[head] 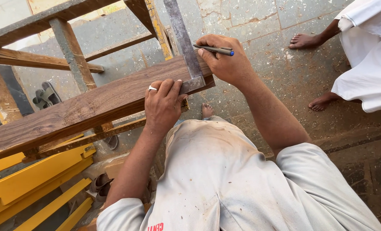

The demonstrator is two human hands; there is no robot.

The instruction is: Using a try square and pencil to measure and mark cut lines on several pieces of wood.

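A dark brown wooden plank (83,107) lies across a rough wooden frame. A grey metal try square (186,47) rests across the plank's right end. My left hand (162,105), with a ring on one finger, presses the square's stock against the plank's near edge. My right hand (224,60) grips a pen with a blue end (216,50) and rests on the plank's end beside the square's blade.
The wooden frame (70,51) stands under the plank. Yellow painted boards (41,179) lie at the lower left. Sandals (45,96) sit on the dusty concrete floor. Another person in white cloth (365,64) stands barefoot at the upper right.
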